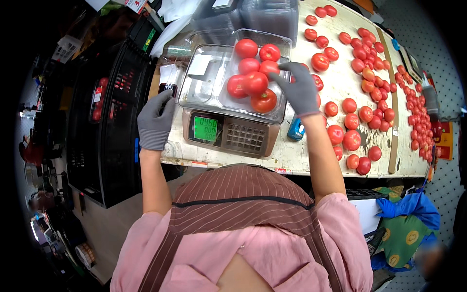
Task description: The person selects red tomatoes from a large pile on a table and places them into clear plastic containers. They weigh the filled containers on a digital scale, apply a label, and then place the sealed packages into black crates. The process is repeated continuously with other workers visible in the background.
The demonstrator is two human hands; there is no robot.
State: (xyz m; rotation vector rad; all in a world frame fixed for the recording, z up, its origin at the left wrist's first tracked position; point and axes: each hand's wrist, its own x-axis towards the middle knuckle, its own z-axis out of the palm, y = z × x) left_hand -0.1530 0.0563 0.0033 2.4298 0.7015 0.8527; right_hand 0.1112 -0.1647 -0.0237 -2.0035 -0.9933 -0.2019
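Note:
A clear plastic tray (284,44) holding several red tomatoes (245,48) rests in the metal pan (196,89) of a weighing scale (248,138) with a lit green display. My right hand (297,91), in a grey glove, reaches to the tray's right side. Its thumb and finger are around the edge of one tomato (267,67) there. To the left of the scale is my left hand (156,120), also gloved in grey. Its fingers are bent, with a gap at the thumb and nothing visible in them. A small dark object (168,89) lies just beyond its fingertips.
Loose tomatoes (351,140) cover the table (296,163) to the right, parted by a wooden strip (394,131). Stacked clear trays (270,17) stand behind the scale. A small blue object (296,130) sits beside it. Black crates (104,131) stand at the left.

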